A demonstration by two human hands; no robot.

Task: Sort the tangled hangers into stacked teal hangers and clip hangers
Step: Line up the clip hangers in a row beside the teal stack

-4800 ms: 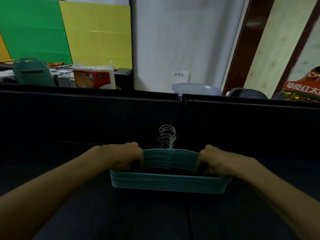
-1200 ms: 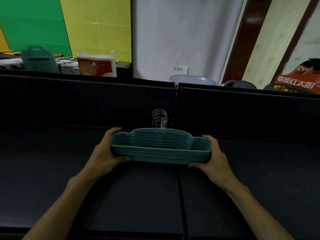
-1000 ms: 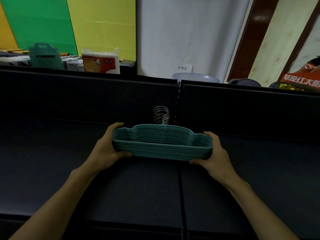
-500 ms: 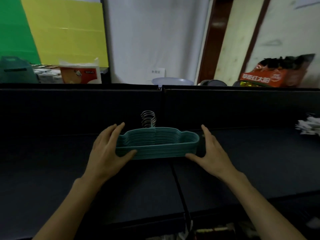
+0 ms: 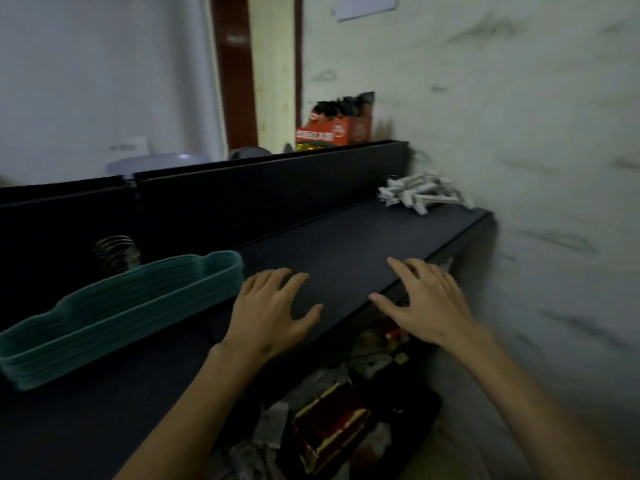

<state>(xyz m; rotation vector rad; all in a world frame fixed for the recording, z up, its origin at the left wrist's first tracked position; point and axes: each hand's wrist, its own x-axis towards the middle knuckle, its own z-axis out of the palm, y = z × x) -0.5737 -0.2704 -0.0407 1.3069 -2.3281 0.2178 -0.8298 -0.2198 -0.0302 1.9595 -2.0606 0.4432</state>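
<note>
Teal hangers [image 5: 121,313] stacked left on desk [image 5: 346,251] — clip hangers [image 5: 420,197] far corner; left hand [image 5: 273,313], right hand [image 5: 426,299] spread, empty, nothing between.

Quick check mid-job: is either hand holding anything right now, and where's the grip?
Nothing is held. The left hand and right hand are open over the dark table; the teal hanger stack lies ungripped.

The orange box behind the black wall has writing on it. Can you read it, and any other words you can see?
Orange box: white characters on a red band, too blurred to read.
Small white sign on the far wall: dark marks, too blurred to read.
Paper sheet high on the right wall: no readable text.
</note>
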